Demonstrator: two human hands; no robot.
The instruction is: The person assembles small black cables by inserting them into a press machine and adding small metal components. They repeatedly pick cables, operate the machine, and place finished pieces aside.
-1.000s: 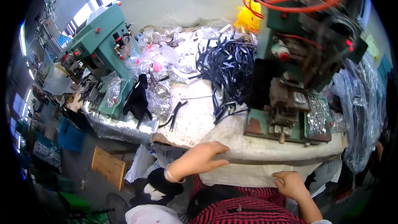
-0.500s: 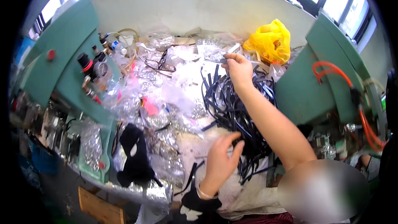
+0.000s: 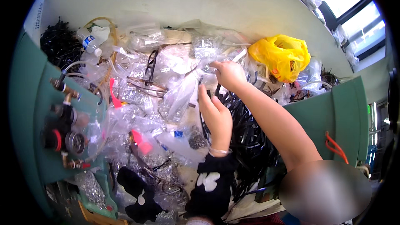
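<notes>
My right hand (image 3: 230,75) reaches over the far end of a heap of black strips (image 3: 254,129). Its fingers are curled closed at the edge of a clear plastic bag (image 3: 206,50); what they pinch is hidden. Just below and to the left, my left hand (image 3: 216,118) points upward with its fingers stretched and thumb apart, beside the heap's left edge. A short dark piece shows in the gap by the thumb; whether it touches the hand I cannot tell. A black sleeve with a white patch covers the left forearm.
Clear bags (image 3: 150,100) cover the table's left side, with an eyeglass frame (image 3: 151,64) and a pink piece (image 3: 141,142) among them. A yellow bag (image 3: 279,58) stands at the back right. Green machines (image 3: 29,112) flank both sides. A black cloth (image 3: 135,193) lies front left.
The view has shifted toward the back of the table. My left hand has moved forward, close to the right one. The right hand remains near the clear bags; the grey piece at its fingertips no longer shows.
</notes>
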